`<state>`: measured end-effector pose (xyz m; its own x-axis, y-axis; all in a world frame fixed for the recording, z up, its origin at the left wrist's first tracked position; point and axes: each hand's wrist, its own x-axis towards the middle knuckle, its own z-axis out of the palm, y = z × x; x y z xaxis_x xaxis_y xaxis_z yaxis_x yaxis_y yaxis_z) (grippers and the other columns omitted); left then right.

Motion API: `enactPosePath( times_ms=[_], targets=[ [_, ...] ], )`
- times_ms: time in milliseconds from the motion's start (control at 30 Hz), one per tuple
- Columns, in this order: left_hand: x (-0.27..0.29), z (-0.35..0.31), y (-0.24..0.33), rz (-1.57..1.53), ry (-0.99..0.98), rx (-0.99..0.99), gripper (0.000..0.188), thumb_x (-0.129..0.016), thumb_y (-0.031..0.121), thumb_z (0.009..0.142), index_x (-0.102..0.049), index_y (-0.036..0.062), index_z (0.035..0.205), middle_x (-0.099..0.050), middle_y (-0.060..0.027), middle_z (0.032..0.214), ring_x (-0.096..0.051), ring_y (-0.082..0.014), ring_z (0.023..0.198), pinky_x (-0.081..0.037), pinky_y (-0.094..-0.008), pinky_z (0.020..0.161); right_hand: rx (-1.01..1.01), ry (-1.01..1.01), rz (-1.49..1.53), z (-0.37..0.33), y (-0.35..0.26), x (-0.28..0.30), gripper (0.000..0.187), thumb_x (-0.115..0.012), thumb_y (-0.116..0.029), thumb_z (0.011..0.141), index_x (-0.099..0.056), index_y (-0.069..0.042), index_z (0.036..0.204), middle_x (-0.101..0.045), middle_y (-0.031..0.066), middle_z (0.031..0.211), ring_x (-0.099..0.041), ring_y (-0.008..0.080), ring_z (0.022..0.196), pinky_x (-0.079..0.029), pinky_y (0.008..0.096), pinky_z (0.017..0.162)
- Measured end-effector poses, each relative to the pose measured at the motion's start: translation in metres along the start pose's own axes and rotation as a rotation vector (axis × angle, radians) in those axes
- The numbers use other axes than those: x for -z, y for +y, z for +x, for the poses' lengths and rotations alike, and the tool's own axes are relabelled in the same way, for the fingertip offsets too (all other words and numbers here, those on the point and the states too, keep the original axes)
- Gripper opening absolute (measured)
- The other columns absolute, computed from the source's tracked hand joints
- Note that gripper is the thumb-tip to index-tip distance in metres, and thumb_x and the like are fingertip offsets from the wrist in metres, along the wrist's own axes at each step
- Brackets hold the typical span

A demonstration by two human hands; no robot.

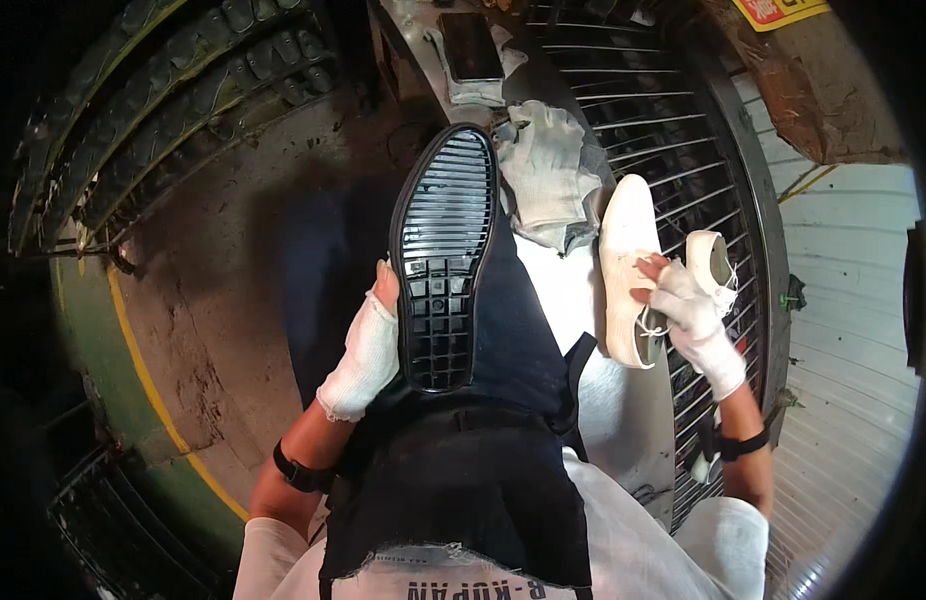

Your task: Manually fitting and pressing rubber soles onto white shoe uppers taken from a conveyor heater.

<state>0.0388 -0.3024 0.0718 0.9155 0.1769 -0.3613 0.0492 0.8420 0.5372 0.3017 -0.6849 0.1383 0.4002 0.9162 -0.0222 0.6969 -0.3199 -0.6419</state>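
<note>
A black shoe sole (448,235) lies above my lap, its ribbed and gridded face turned up and its toe end pointing away from me. My left hand (368,345), in a white glove with bare fingertips, is closed on the sole's left edge; most of its fingers are hidden beneath. On my right, a white lace-up shoe (628,230) rests on the light work surface with its toe pointing away. My right hand (688,305), gloved the same way and slightly blurred, grips it near the laces with bent fingers. A second white shoe (705,255) sits just beyond that hand.
Grey-white work gloves (548,175) lie in a heap beyond the sole. Farther off is a dark flat phone-like object (471,47) on cloth. A metal bar rack (673,125) runs along the right. Racks of dark sole-like pieces (173,90) stand at far left.
</note>
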Motion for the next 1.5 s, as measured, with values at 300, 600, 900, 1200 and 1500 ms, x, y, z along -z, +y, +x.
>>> enactPosePath(
  times_ms=[300, 600, 900, 1200, 1500],
  targets=[
    [-0.007, -0.009, -0.01, 0.134, 0.029, -0.012, 0.063, -0.04, 0.051, 0.122, -0.048, 0.0037, 0.164, -0.063, -0.0066, 0.154, -0.061, -0.017, 0.138, -0.048, -0.0369, 0.12, -0.701, 0.83, 1.111, -0.077, 0.038, -0.116, 0.069, -0.048, -0.049, 0.119, -0.042, 0.0, 0.167, -0.061, 0.0155, 0.157, -0.058, 0.0275, 0.145, -0.046, 0.0427, 0.125],
    [0.011, -0.006, -0.01, -0.037, 0.165, 0.181, 0.065, -0.041, 0.058, 0.12, -0.06, 0.0058, 0.155, -0.073, -0.01, 0.141, -0.073, -0.0242, 0.124, -0.06, -0.0413, 0.106, -0.588, 0.658, 1.284, -0.039, 0.017, -0.093, 0.081, -0.037, -0.061, 0.12, -0.046, 0.006, 0.165, -0.058, 0.0188, 0.16, -0.056, 0.0262, 0.146, -0.041, 0.041, 0.125],
    [-0.005, -0.001, -0.011, 0.071, 0.202, 0.179, 0.064, -0.045, 0.059, 0.118, -0.061, 0.0064, 0.151, -0.076, -0.0105, 0.13, -0.075, -0.0227, 0.105, -0.063, -0.0399, 0.09, -0.543, 0.378, 0.466, -0.009, 0.002, -0.051, 0.081, -0.083, -0.033, 0.096, -0.051, -0.005, 0.164, -0.063, 0.0219, 0.154, -0.059, 0.0289, 0.144, -0.045, 0.0403, 0.121],
    [0.002, 0.008, 0.001, 0.351, 0.198, -0.313, 0.07, -0.051, 0.024, 0.121, -0.019, -0.0089, 0.174, -0.038, -0.0156, 0.177, -0.04, -0.0204, 0.161, -0.028, -0.0366, 0.135, -0.684, 0.666, 0.961, -0.009, -0.002, -0.096, 0.102, -0.088, -0.036, 0.095, -0.032, -0.002, 0.174, -0.059, 0.0146, 0.157, -0.06, 0.0238, 0.142, -0.051, 0.0335, 0.114],
    [-0.017, 0.004, 0.024, 0.236, -0.112, -0.231, 0.074, -0.053, 0.041, 0.119, -0.031, -0.002, 0.174, -0.048, -0.0089, 0.172, -0.044, -0.0181, 0.156, -0.03, -0.0366, 0.132, -0.793, 0.762, 0.554, -0.001, 0.012, -0.133, 0.116, -0.099, -0.032, 0.08, -0.034, 0.005, 0.168, -0.059, 0.0239, 0.155, -0.06, 0.0339, 0.142, -0.052, 0.0418, 0.117]
  ],
)
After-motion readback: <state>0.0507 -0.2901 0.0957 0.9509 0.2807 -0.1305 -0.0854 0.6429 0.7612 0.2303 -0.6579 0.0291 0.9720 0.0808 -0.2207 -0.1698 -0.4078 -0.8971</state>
